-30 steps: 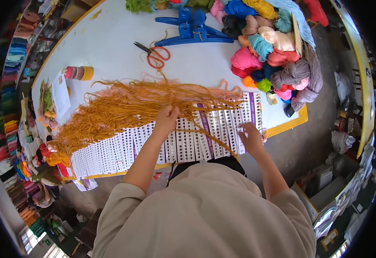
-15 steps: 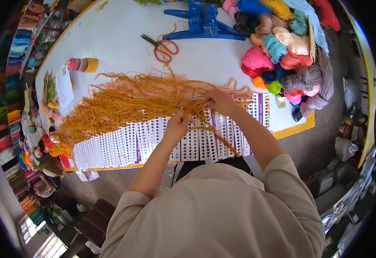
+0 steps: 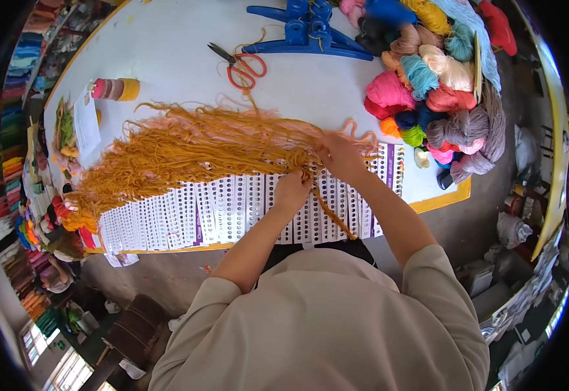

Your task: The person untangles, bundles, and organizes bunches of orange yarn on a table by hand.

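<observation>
A long, loose bundle of mustard-yellow yarn (image 3: 199, 153) lies across the table, spreading out toward the left. Some pale pink yarn (image 3: 356, 135) shows beneath and behind it. Near the bundle's gathered right end, my left hand (image 3: 293, 189) has its fingers closed on the yarn from the near side. Just to its right, my right hand (image 3: 341, 158) also pinches the yarn, fingertips partly hidden among the strands. A thin yellow tail (image 3: 334, 218) hangs from between the hands toward the table's front edge.
White punched cards (image 3: 232, 208) line the near side of the table. Red-handled scissors (image 3: 246, 70) lie beyond the yarn, before a blue stand (image 3: 307, 39). Colourful skeins (image 3: 450, 91) pile at the right. A yarn cone (image 3: 116, 89) and a paper sheet (image 3: 87, 127) sit at the left.
My left hand has moved right, closer to my right hand. The yarn between them looks more bunched, and the hanging tail has shifted. The whole view has shifted slightly.
</observation>
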Demonstrator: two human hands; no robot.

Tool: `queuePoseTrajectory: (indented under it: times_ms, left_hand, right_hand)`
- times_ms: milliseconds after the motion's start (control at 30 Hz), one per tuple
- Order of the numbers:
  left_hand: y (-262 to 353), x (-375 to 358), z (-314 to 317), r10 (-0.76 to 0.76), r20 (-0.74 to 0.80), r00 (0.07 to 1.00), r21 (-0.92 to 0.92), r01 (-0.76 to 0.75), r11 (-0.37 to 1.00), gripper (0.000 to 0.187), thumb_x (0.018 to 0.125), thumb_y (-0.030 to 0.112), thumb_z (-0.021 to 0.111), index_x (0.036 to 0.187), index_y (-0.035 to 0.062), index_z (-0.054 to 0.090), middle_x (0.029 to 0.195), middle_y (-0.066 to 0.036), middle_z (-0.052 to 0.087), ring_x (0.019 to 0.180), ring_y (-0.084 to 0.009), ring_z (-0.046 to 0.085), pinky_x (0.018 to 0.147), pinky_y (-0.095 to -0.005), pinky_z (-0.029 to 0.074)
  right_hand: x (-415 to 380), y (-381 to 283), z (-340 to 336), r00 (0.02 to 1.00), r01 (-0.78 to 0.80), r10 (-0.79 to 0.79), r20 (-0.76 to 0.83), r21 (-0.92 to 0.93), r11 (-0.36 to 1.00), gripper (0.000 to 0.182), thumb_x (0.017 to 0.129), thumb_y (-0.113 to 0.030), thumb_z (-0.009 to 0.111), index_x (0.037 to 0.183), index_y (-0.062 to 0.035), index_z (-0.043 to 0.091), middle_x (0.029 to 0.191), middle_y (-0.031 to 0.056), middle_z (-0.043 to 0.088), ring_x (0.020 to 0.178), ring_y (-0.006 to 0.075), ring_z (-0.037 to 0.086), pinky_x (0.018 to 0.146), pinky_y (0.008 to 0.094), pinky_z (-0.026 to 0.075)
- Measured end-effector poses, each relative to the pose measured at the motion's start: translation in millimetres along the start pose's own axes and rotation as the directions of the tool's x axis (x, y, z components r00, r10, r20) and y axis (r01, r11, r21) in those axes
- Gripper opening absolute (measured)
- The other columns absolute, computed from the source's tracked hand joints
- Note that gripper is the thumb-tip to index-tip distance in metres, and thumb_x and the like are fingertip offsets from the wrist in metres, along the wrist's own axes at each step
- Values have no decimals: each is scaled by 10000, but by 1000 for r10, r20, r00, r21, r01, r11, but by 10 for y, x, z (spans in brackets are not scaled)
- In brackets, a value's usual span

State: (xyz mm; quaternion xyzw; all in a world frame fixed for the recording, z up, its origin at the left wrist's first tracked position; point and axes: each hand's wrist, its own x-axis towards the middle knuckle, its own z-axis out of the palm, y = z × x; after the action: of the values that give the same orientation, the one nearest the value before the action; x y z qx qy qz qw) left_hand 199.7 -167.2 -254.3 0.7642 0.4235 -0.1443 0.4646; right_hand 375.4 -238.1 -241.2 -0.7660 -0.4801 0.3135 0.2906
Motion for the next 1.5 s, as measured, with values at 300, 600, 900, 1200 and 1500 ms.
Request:
queuePoseTrajectory:
  times_ms: [300,600,900,1200,1500]
  left_hand:
    - [-34,-194,-423,-131,6,991,-364,124,923,250,881,248,648,856,-1,638,675,-89,626,553,-149,573,515,-292,453]
    - [-434,-580,-1859,-67,205,976,-976,209,67,218,955,273,564,924,60,598,698,9,525,462,-35,345,378,-164,240]
    - [-392,-668,-2285,-131,-52,990,-992,-36,124,199,961,301,547,908,109,554,686,32,459,483,-38,312,401,-165,227]
    - [-325,-1035,-3476,-148,-372,916,-890,-307,336,199,968,271,544,968,81,604,644,63,422,473,-25,287,400,-170,207]
    - [20,-2216,-4560,-56,-893,446,-408,-755,514,230,960,260,541,1051,69,631,635,38,514,414,-14,322,360,-160,209]
  right_hand:
    - [-333,-128,208,997,-36,58,57,-328,944,678,662,-151,789,1266,-156,481,1304,78,395,1245,298,367,1036,486,305]
    - [-353,-134,480,985,-171,171,-40,-445,879,847,668,-199,801,1373,-157,332,1409,74,316,1304,279,321,1058,482,276]
    - [-320,-276,361,968,-217,251,20,-444,870,822,682,-218,791,1373,-185,347,1429,68,300,1314,267,311,1029,487,294]
    - [-394,-145,541,977,-194,210,-27,-511,837,769,706,-245,764,1363,-171,371,1414,95,330,1288,304,353,1026,504,315]
    - [-402,-180,484,988,-143,87,-127,-557,818,547,744,-170,643,1270,-154,492,1347,106,438,1258,293,419,1012,527,332]
